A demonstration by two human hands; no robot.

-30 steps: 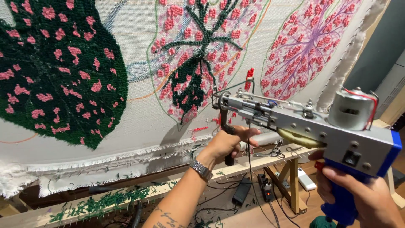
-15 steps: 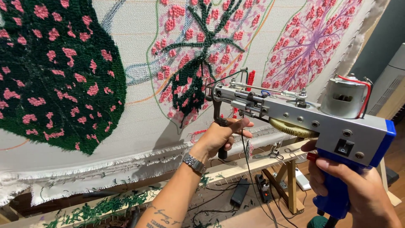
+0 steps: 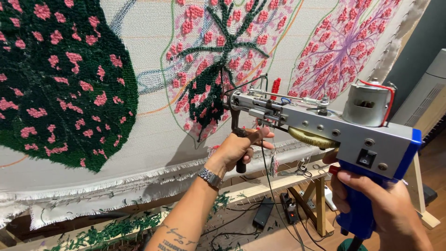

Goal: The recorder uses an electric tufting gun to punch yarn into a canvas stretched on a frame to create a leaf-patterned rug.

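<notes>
1. Far left, the big dark green leaf (image 3: 60, 79) with pink spots fills the cloth; it looks fully tufted, thick and dense, and I am not touching it.

2. The cloth (image 3: 148, 139) is pale backing stretched on a wooden frame (image 3: 260, 183). Its frayed lower edge hangs over the bottom bar, hooked on a row of small pins so it stays taut enough to take a needle.

3. My left hand (image 3: 239, 148) is curled shut round the black front handle under the nose of the tufting gun (image 3: 325, 130). I hold it there to steady the tip and guide it along the drawn lines. A metal watch (image 3: 210, 176) sits on that wrist.

4. The needle end of the gun sits at the middle leaf (image 3: 218, 60), the one with green veins and pink dots, just by its lower right edge. I cannot tell whether the needle is through the cloth or only against it.

5. My right hand (image 3: 381, 204) is wrapped tight round the blue rear grip, with a finger up by the red trigger. That hand takes the weight at the back, where the motor sits on top.

6. Yarn and a black cord trail down from the gun, hanging free of the cloth.

7. To the right, a pink veined leaf (image 3: 344, 46) reaches the cloth's edge.

8. Below, green yarn scraps (image 3: 116, 227) litter the lower ledge, and black adapters (image 3: 265, 211) and cables lie on the brown floor by a wooden leg.
</notes>
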